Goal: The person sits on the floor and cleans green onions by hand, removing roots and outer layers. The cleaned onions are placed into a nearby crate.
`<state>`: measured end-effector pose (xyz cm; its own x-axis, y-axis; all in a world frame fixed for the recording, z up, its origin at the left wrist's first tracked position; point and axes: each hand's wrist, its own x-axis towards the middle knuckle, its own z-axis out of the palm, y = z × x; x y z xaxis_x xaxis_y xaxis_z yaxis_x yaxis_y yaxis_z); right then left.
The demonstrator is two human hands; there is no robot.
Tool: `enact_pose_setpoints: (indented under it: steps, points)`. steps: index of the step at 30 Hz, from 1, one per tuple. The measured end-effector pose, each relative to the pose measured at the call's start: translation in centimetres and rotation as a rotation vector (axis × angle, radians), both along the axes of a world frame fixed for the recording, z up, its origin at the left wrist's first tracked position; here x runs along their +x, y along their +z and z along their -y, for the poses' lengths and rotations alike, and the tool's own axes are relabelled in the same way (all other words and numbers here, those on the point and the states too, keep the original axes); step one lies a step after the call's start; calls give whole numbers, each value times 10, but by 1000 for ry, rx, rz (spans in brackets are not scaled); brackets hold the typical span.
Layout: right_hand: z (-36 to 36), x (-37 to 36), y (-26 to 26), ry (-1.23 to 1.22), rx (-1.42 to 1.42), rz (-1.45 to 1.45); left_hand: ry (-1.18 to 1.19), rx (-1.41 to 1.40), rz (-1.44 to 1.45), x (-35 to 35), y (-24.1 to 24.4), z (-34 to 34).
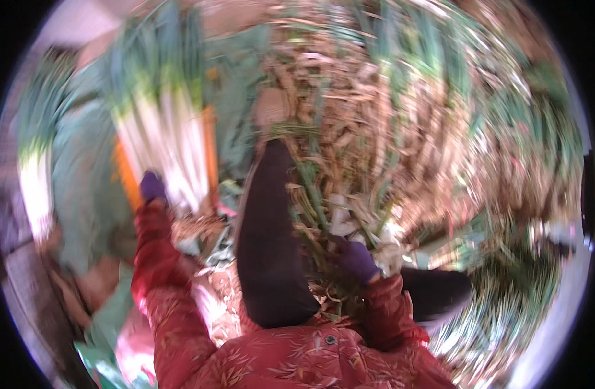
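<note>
My left hand, in a purple glove, is at the lower left edge of a row of long green onions with white stalks and green tops. The onions lie over an orange frame; blur hides whether the fingers hold a stalk. My right hand, also in a purple glove, is between my dark-trousered legs, against a tangle of dry leaves and green stems. Its fingers are partly hidden, and I cannot tell what they grip.
Unpeeled green onions with brown outer leaves are heaped at the right, above a pile of green leaves. Another cleaned bunch is at the far left. Green sheeting spreads beneath and beside the onions.
</note>
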<state>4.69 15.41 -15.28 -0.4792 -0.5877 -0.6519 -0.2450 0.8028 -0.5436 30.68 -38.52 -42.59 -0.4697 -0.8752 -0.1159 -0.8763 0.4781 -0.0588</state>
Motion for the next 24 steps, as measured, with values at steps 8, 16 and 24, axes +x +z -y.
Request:
enact_pose_setpoints:
  steps: [8, 16, 24]
  points:
    - [-10, -171, -39, -556, -86, -537, -4, 79, -123, -61, 131, -64]
    - [-24, -248, -121, -123, 201, -589, -202, 677, -730, -192, 280, -197]
    - [-21, -230, -102, -422, 119, -627, -911, 911, -728, -301, 413, -344]
